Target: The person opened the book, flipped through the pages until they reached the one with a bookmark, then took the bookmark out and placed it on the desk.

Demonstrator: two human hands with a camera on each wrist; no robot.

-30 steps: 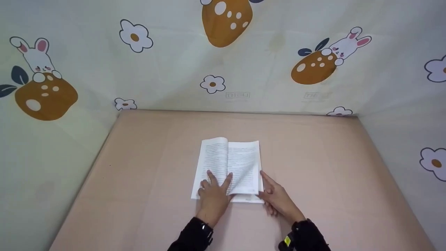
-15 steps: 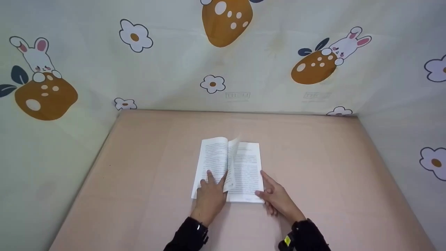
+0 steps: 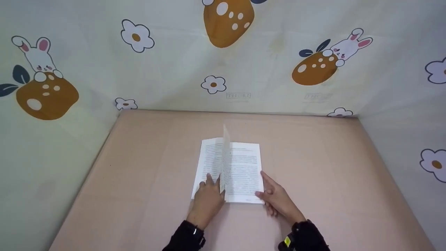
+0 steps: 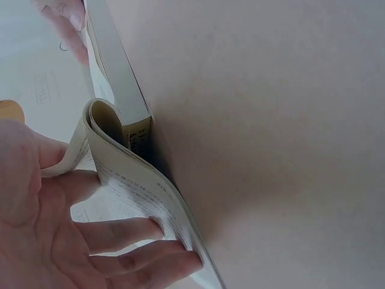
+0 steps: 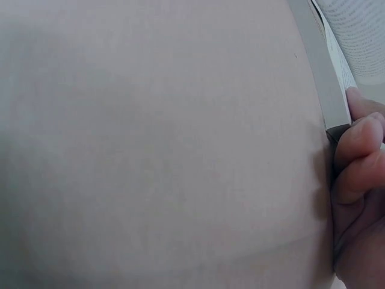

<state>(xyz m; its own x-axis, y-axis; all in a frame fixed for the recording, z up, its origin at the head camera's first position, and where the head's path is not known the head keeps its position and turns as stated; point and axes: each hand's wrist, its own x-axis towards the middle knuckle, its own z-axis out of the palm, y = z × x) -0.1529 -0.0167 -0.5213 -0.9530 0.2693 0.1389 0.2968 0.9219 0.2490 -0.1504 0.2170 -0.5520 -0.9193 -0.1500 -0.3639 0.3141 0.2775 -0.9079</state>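
Observation:
An open book (image 3: pixel 244 170) lies on the table, with printed text on both sides. One leaf (image 3: pixel 224 160) stands almost upright at its middle, between the thumb and index finger of my left hand (image 3: pixel 209 198). The other fingers of that hand rest on the left-hand pages (image 3: pixel 211 157). In the left wrist view the leaf (image 4: pixel 90 129) bends in a curl beside the thumb, close to the spine. At the lower right corner of the book, my right hand (image 3: pixel 278 197) grips the edge, its thumb on the page. The right wrist view shows its fingers (image 5: pixel 361 144) curled against the book's corner.
A pinkish-beige tabletop (image 3: pixel 156 167) spreads around the book. Pale curtain-like walls (image 3: pixel 167 69) printed with rabbits, brown fruit and flowers rise at the back and both sides. Dark straps or cuffs (image 3: pixel 190 233) cover the wrists.
The leaf has swung up from the right side to nearly upright, showing the page beneath. My left hand has shifted slightly left and towards the body. The right hand keeps its place.

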